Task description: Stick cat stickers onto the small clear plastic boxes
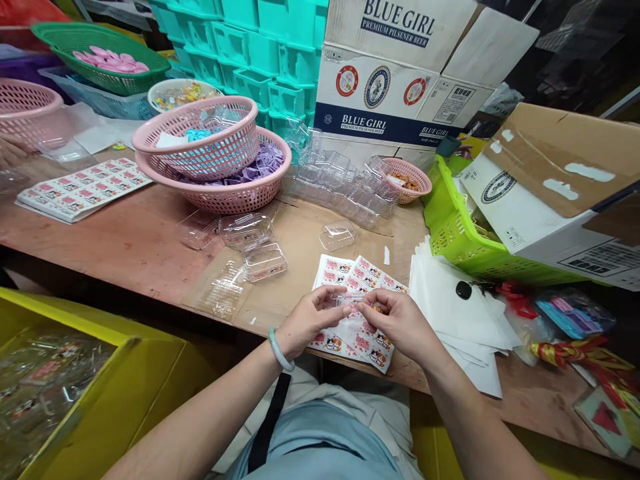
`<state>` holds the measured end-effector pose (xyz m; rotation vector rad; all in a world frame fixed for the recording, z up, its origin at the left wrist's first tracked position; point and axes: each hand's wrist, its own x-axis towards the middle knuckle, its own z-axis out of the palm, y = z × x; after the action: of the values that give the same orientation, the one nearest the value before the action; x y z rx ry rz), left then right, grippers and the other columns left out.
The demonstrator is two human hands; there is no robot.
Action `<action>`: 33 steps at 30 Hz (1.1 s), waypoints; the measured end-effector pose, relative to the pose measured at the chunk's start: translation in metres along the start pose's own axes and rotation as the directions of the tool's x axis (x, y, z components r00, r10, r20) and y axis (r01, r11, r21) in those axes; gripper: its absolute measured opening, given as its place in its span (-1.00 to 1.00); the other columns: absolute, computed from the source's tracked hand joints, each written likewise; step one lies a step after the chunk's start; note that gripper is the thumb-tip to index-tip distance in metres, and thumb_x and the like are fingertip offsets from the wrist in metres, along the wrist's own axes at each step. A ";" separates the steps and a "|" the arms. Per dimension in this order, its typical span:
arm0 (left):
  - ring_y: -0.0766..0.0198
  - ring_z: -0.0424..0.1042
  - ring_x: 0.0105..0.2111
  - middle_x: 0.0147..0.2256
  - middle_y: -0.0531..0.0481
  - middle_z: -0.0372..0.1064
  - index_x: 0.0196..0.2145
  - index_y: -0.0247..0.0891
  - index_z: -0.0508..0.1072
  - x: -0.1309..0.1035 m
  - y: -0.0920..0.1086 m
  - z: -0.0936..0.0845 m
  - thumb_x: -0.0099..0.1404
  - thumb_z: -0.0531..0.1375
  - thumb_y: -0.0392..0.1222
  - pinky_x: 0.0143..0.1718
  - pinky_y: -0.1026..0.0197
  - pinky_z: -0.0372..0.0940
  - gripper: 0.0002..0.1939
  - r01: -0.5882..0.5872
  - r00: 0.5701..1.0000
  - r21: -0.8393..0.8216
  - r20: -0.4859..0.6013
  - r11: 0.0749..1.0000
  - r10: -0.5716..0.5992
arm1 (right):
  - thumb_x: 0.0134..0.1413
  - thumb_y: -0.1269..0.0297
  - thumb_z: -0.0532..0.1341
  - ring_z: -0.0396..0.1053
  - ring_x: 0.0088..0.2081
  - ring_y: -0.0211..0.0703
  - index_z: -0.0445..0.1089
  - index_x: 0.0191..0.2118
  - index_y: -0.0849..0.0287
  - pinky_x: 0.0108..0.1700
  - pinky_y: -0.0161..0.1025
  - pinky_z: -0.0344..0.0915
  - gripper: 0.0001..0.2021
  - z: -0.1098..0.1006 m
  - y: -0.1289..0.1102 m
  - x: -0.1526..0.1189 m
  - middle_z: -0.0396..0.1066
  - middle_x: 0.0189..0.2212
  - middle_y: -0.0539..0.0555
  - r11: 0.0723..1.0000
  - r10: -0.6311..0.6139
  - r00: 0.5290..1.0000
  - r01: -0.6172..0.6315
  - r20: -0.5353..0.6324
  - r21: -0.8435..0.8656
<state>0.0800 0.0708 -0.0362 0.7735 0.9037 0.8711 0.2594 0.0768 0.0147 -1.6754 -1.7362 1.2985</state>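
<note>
My left hand (311, 321) wears a pale green bangle (280, 349) and pinches one end of a small clear plastic box (345, 301). From the other side, the fingers of my right hand (400, 321) are closed on the same box. Much of the box is hidden by my fingers. Below my hands lie sticker sheets (383, 343) printed with cats and pink lettering. Just beyond them is a clear plastic piece (337, 235). To the left, a clear box with a printed label (266, 261) sits beside other clear boxes (245, 230).
Pink baskets (215, 197) are stacked at back left, near another stack of sticker sheets (83, 190). Clear trays (345, 193) stand before a white carton (380, 80). White sheets (450, 313) and a lime basket (450, 220) are right. A yellow bin (165, 380) is lower left.
</note>
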 end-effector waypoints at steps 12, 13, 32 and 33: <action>0.09 0.33 -0.02 -0.05 -0.16 0.40 -0.08 -0.25 0.41 -0.009 0.019 0.009 0.10 0.33 -0.10 -0.06 0.15 0.27 -0.57 -0.291 0.950 0.114 -0.082 0.950 0.301 | -0.07 -0.04 0.33 0.32 0.03 -0.01 -0.03 0.25 0.01 -0.03 -0.12 0.35 -0.19 0.007 0.006 0.005 0.22 0.13 0.19 0.968 -0.111 0.955 0.166 -0.275 0.188; 0.08 0.33 -0.01 -0.04 -0.16 0.39 -0.07 -0.25 0.41 -0.012 0.023 0.006 0.10 0.33 -0.11 -0.05 0.14 0.27 -0.57 -0.303 0.949 0.090 -0.059 0.949 0.309 | -0.02 -0.02 0.30 0.32 0.04 -0.03 0.06 0.21 0.02 0.02 -0.11 0.33 -0.30 0.009 0.002 0.008 0.26 0.11 0.17 0.948 -0.135 0.972 0.183 -0.192 0.261; -0.07 0.13 0.17 0.08 -0.27 0.25 -0.04 -0.27 0.36 0.070 0.058 -0.054 0.16 0.18 -0.29 0.18 -0.09 0.06 -0.63 -0.283 0.742 0.903 -0.008 0.324 0.670 | 0.08 0.14 0.27 0.19 0.21 0.19 0.32 0.13 0.09 0.18 0.22 0.21 -0.52 0.038 0.080 -0.020 0.31 0.13 0.19 0.696 -0.599 0.791 0.439 -0.123 -0.568; -0.02 0.32 0.00 -0.07 -0.25 0.36 -0.09 -0.28 0.40 0.061 0.045 -0.045 0.17 0.20 -0.22 0.05 -0.04 0.22 -0.67 -0.300 0.801 0.874 0.012 0.383 0.599 | 0.12 0.19 0.24 0.18 0.21 0.18 0.34 0.12 0.08 0.17 0.23 0.22 -0.58 0.043 0.085 -0.023 0.32 0.13 0.18 0.687 -0.608 0.783 0.438 -0.129 -0.580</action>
<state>0.0471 0.1527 -0.0362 1.8865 1.4778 1.0390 0.2775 0.0280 -0.0686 -1.3327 -2.2568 0.2734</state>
